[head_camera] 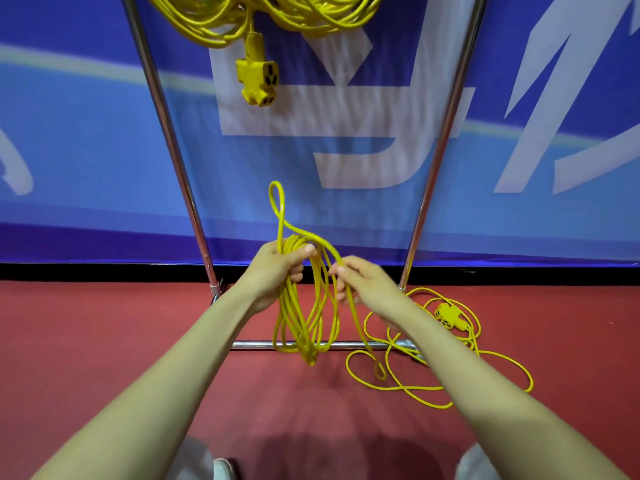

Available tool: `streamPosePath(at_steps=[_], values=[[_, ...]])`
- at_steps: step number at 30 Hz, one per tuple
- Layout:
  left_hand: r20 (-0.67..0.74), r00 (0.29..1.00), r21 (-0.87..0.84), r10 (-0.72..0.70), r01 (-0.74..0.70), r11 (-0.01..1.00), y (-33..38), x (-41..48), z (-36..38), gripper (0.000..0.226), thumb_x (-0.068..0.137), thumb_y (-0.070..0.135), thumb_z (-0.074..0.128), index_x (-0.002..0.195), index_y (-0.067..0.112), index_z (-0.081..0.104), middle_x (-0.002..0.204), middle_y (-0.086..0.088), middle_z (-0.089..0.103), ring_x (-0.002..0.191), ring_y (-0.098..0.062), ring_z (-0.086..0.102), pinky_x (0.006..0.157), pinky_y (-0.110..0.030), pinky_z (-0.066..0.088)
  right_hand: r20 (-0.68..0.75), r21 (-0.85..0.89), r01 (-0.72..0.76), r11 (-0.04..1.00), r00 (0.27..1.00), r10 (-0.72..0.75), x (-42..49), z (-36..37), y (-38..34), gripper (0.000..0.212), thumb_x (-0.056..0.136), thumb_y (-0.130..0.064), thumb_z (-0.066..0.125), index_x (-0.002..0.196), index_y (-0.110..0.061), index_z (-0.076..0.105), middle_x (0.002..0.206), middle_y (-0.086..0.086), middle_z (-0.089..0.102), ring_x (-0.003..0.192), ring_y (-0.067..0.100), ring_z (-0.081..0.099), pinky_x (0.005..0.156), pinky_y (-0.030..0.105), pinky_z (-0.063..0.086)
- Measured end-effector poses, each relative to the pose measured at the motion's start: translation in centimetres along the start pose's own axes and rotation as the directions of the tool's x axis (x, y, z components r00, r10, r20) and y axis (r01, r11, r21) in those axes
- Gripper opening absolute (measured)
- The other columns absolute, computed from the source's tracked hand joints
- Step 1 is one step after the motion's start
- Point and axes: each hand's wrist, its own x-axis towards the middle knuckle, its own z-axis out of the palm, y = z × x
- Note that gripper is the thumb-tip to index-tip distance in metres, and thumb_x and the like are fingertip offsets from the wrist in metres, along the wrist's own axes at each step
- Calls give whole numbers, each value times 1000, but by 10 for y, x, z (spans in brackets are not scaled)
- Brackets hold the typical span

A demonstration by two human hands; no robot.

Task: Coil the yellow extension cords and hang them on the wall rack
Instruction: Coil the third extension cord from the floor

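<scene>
My left hand [277, 268] grips the top of a yellow cord coil [304, 323] whose several loops hang down to just above the floor. A small loop [277, 199] of the same cord sticks up above that hand. My right hand [360, 282] pinches the strand that runs from the coil down to the loose cord [440, 382] lying in curls on the red floor. That cord's yellow socket block [448, 315] lies at the right. At the top edge hang coiled yellow cords [242, 19] with a dangling socket block [258, 79].
Two chrome rack poles [166, 133] [446, 133] slant up in front of a blue-and-white banner [86, 150]. A chrome base bar [256, 345] lies across the red floor below the coil. My shoe [223, 469] shows at the bottom edge.
</scene>
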Motion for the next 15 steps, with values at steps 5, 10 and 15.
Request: streamPosePath(at_steps=[5, 10, 15], values=[[-61, 998, 205, -15, 27, 978, -3, 2, -13, 24, 97, 31, 53, 87, 10, 61, 73, -1, 58, 42, -5, 29, 41, -15, 26, -482, -149, 34, 988, 870, -102, 7, -38, -1, 20, 100, -22, 42, 86, -18, 55, 58, 0, 55, 45, 13, 54, 51, 29, 44], [-175, 983, 406, 47, 28, 914, -6, 3, -16, 51, 101, 44, 40, 70, 6, 55, 58, -3, 55, 35, -7, 32, 40, -18, 28, -587, -490, -277, 827, 806, -77, 6, -61, 15, 19, 96, -33, 47, 98, -16, 55, 84, 13, 68, 85, 35, 63, 73, 39, 48], [-210, 978, 420, 10, 81, 904, -4, 1, -14, 40, 98, 21, 31, 69, 4, 52, 34, 8, 39, 35, -10, 28, 43, -22, 23, -521, -655, -331, 679, 849, -89, 4, -48, 14, 16, 93, -14, 44, 106, -5, 44, 98, 22, 63, 95, 42, 58, 72, 41, 43]])
